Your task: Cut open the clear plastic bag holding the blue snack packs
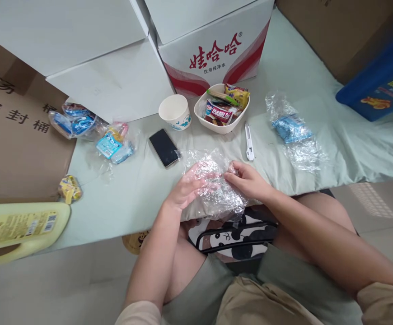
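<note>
Clear, crinkled plastic film (223,194) lies between the left hand (187,187) and the right hand (249,181), at the green cloth's (115,207) near edge. The right pinches its side, thumb against fingers; the left's fingers extend against it, whether gripping cannot be told. Its long axis slants from far left to near right.

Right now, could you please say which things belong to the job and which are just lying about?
In hand:
clear plastic
right hand, pinching it
left hand, touching it

Apparently lying about:
phone
paper cup
bowl
utility knife
yellow jug
blue jug
</note>
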`<state>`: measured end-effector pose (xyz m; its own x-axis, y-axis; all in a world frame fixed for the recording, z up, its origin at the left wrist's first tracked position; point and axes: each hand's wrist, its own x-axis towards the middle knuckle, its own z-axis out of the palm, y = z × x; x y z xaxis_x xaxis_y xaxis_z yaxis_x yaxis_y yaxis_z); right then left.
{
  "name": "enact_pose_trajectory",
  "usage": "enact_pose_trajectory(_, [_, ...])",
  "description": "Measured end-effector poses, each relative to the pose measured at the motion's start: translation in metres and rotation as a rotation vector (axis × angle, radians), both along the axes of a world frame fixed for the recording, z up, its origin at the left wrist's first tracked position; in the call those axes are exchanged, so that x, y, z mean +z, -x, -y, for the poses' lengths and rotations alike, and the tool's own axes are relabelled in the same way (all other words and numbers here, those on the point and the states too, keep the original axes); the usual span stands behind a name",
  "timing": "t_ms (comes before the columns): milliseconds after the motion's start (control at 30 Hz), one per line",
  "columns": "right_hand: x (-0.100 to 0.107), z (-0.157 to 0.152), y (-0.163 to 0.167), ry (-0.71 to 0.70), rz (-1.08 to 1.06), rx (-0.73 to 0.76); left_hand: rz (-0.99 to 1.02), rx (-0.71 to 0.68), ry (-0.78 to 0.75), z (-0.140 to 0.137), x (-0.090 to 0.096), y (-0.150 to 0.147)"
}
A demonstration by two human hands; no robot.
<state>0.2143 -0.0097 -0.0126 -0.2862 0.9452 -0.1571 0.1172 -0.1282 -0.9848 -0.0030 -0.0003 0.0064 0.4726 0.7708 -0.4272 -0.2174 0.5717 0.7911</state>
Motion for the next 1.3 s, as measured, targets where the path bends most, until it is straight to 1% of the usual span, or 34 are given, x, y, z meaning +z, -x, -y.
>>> enact_pose_trajectory(133, [-0.002, 0.000, 0.000, -0.017, 0.027, 0.077, -0.110, 0.008, -0.012, 0.000, 0.002, -0.002])
enact_pose_trajectory(300, [-0.003, 0.000, -0.001, 0.027, 0.039, 0.105, -0.134, -0.026, -0.041, -0.002, 0.003, -0.002])
enact_pose_trajectory(533, [-0.005, -0.001, -0.002, -0.035, 0.097, 0.123, -0.176, -0.038, -0.051, 0.000, 0.001, -0.004])
enact_pose_trajectory(633, [-0.004, 0.000, -0.002, -0.061, 0.140, 0.138, -0.225, -0.061, -0.083, 0.001, -0.001, -0.006])
enact_pose_trajectory(767, [-0.001, 0.003, -0.001, -0.171, 0.308, 0.188, -0.358, -0.162, -0.221, 0.002, -0.007, -0.010])
enact_pose_trajectory(900, [-0.002, 0.009, 0.001, -0.278, 0.467, 0.280, -0.520, -0.263, -0.428, 0.005, -0.016, -0.015])
enact_pose_trajectory(967, [-0.005, 0.011, 0.002, -0.326, 0.509, 0.297, -0.589, -0.294, -0.514, 0.007, -0.020, -0.016])
enact_pose_trajectory(1067, [-0.007, 0.013, 0.003, -0.378, 0.520, 0.311, -0.664, -0.324, -0.578, 0.009, -0.021, -0.016])
enact_pose_trajectory(1133, [-0.006, 0.012, 0.003, -0.365, 0.503, 0.321, -0.676, -0.338, -0.591, 0.009, -0.018, -0.016])
enact_pose_trajectory(1200, [-0.003, 0.010, 0.002, -0.323, 0.462, 0.322, -0.644, -0.333, -0.567, 0.007, -0.014, -0.016])
enact_pose_trajectory(1300, [0.000, 0.005, 0.000, -0.255, 0.385, 0.277, -0.586, -0.268, -0.453, 0.002, -0.008, -0.014])
